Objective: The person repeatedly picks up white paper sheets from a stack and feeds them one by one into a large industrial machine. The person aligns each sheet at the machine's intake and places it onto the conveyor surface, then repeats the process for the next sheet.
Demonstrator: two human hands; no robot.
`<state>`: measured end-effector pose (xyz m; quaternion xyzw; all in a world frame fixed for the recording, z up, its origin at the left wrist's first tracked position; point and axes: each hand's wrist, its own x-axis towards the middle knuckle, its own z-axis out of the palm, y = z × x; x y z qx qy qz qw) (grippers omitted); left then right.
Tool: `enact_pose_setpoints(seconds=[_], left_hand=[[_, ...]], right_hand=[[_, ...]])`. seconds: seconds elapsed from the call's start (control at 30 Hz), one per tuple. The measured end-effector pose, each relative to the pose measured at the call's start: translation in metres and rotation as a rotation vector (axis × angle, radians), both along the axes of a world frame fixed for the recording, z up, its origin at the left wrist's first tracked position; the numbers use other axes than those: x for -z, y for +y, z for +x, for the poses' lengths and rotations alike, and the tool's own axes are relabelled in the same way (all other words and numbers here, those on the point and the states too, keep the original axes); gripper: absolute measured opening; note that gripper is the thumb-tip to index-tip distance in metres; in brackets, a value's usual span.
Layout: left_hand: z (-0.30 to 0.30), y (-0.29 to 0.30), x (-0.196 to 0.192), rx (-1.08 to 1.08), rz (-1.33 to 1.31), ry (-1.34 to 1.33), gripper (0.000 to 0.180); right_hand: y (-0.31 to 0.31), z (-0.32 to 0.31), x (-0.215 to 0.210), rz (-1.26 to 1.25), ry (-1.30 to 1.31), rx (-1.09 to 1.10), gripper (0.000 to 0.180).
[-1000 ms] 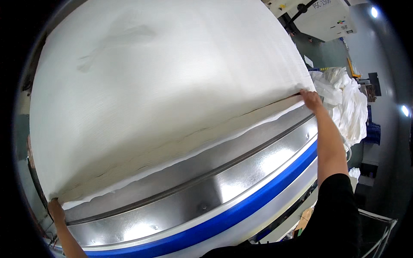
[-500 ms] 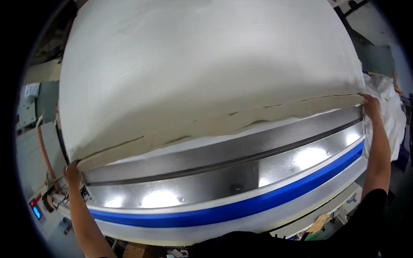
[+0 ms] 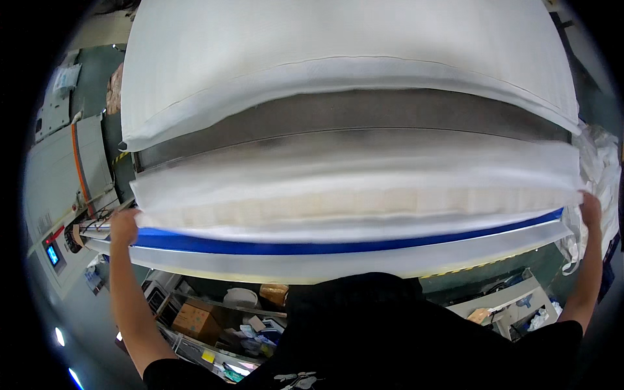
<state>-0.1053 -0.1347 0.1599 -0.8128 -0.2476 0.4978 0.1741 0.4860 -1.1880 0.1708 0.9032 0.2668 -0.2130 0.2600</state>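
A: Nearest stuff?
B: Black shirt point(image 3: 390, 331) at the bottom edge, both forearms coming up from it. Below the machine's front lip there's a shelf point(image 3: 214, 312) with a cardboard box point(image 3: 197, 318), a white bowl-like thing point(image 3: 239, 298) and small clutter.

A: Hands?
B: Left hand point(image 3: 123, 225) at the left end of the white sheet point(image 3: 351, 188), fingers closed on its near edge. Right hand point(image 3: 590, 209) at the right end, fingers curled on the same edge. Sheet is stretched wide between them.

A: Where's the sheet relative to the machine?
B: Its near edge lies over the blue strip point(image 3: 312, 247) along the machine's front, above a pale metal lip point(image 3: 325, 266). The layers are stacked, a quilted cream layer showing in between. Further back a dark grey band point(image 3: 351, 114) runs across, then more white fabric point(image 3: 338, 45) spreads over the top, filling the far view.

A: Sides?
B: Left: grey control cabinet point(image 3: 62, 169) with an orange stripe and a small lit screen point(image 3: 52, 255). Right: a heap of crumpled white linen point(image 3: 601, 169), just beside the right hand. Can't tell if they touch.
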Motion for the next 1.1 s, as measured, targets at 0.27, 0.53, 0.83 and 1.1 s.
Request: enact_pose_setpoints(seconds=[0.27,0.53,0.83,1.1], left_hand=[[-0.063,-0.075,0.051,-0.026,-0.16,0.505,0.031],[-0.062,-0.074,0.093,-0.006,-0.188,0.584,0.028],[-0.064,-0.041,0.073,-0.376,0.407,0.005,0.023],[-0.025,-0.085,0.097,-0.159,0.207,-0.449,0.035]], right_hand=[[0.002,-0.095,0.032,-0.361,0.23,0.013,0.021],[-0.026,-0.104,0.049,-0.39,0.192,0.014,0.02],[-0.099,-0.095,0.086,-0.368,0.277,-0.011,0.022],[0.017,-0.124,0.07,-0.172,0.376,0.459,0.044]])
